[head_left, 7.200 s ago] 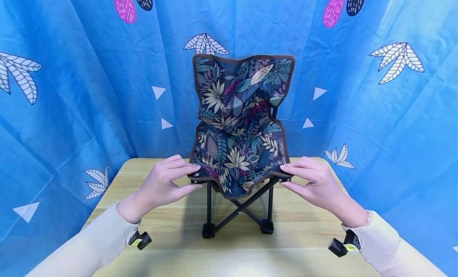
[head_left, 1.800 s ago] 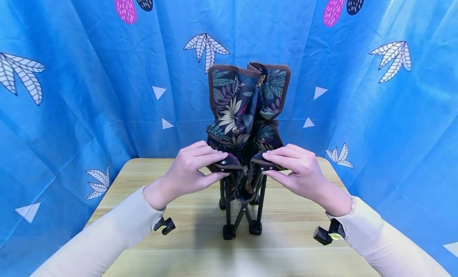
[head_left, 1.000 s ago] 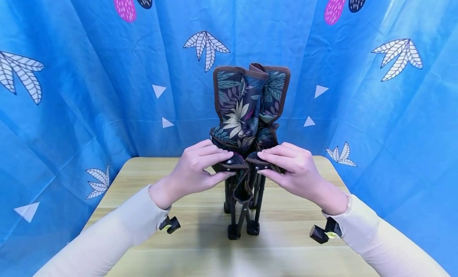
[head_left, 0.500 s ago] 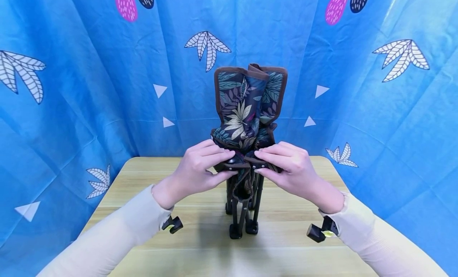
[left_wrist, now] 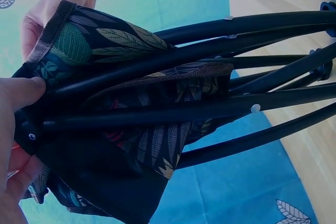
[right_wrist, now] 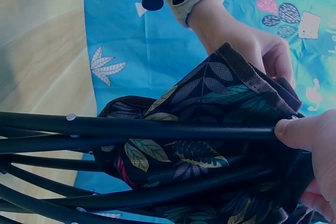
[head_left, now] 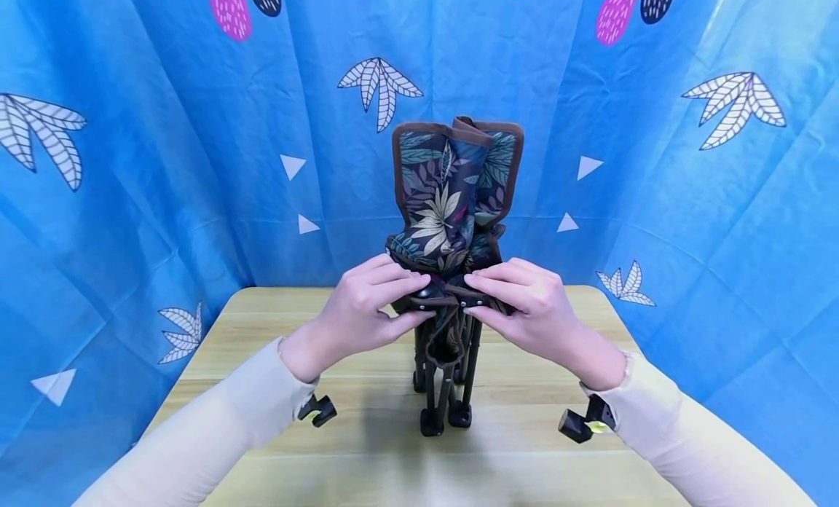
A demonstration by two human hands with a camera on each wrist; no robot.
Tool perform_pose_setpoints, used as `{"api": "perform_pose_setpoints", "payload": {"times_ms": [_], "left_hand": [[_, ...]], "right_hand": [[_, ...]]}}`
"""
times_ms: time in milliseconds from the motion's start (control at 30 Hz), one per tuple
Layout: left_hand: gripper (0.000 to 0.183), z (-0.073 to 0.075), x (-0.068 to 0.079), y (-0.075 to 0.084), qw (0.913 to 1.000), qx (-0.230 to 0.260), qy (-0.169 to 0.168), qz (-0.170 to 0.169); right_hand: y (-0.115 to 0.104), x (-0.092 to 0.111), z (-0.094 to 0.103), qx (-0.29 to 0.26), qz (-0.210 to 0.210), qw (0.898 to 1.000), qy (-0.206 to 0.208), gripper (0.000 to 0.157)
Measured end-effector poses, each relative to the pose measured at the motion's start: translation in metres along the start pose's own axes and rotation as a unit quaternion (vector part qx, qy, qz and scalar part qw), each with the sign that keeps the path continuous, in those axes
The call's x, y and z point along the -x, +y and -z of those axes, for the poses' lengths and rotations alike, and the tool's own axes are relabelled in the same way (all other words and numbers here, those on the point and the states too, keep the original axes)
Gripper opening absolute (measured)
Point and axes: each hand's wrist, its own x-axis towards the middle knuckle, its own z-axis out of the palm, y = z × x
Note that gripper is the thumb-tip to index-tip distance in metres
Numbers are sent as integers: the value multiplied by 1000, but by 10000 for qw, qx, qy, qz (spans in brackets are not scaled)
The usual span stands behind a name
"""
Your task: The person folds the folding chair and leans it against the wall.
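A small folding chair (head_left: 435,208) with dark leaf-print cloth and brown edging stands on the table, its frame drawn narrow. My left hand (head_left: 367,299) grips the left front corner of the seat, fingers on top and thumb below. At the right front corner, my right hand (head_left: 524,303) pinches the cloth and frame end the same way. Both corners meet in the middle, and the seat cloth sags in a fold beneath them. In the left wrist view the black frame tubes (left_wrist: 157,114) run close together. The right wrist view shows my right thumb (right_wrist: 302,129) on a tube end.
The chair's black feet (head_left: 431,422) rest on a pale wooden table (head_left: 295,449). A blue patterned curtain (head_left: 164,164) hangs behind and at both sides. A small black camera is strapped at each wrist.
Both hands have moved inward with the seat corners, and the chair has gone from spread wide to folded narrow. In the last half second it has barely moved.
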Motion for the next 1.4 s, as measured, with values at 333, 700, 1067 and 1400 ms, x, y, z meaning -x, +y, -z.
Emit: {"api": "perform_pose_setpoints", "payload": {"times_ms": [333, 700, 1067, 1400], "left_hand": [[43, 4, 2, 3, 9997, 52, -153, 159], [47, 10, 3, 4, 9988, 83, -297, 374], [56, 15, 7, 5, 9976, 129, -431, 535], [53, 18, 11, 5, 9971, 175, -482, 564]], "right_hand": [[-5, 2, 5, 34, -192, 9997, -121, 28], [-10, 5, 12, 42, -536, 9979, -351, 34], [-8, 11, 22, 50, -630, 9974, -360, 43], [-9, 16, 27, 31, -623, 9978, -205, 49]]}}
